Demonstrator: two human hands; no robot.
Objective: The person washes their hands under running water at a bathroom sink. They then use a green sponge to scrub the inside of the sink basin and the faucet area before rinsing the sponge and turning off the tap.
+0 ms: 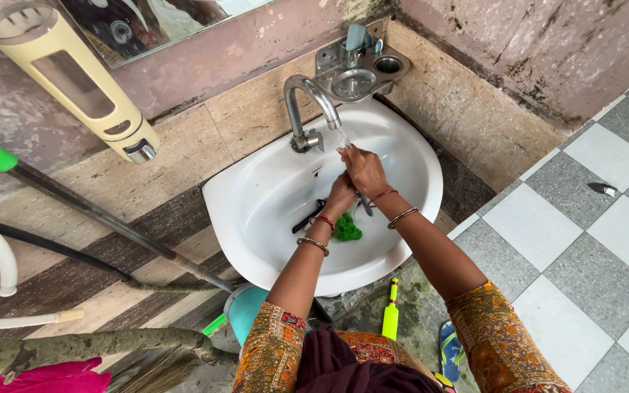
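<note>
Both my hands are over the white wash basin (263, 211), under the stream of water from the curved metal tap (313, 94). My right hand (363, 169) lies on top, fingers held together against my left hand (340, 196), which is partly hidden beneath it. Neither hand shows anything held. A green scrubber (346, 229) lies in the bowl just below my left wrist. A dark object (307, 217) rests in the bowl beside it. Bangles ring both wrists.
A cream soap dispenser (67, 76) hangs on the wall at upper left. A metal holder (362, 69) sits in the corner behind the tap. A green-handled pole (96, 211) leans across the wall. A teal bucket (249, 309) and yellow-green bottle (391, 313) stand under the basin.
</note>
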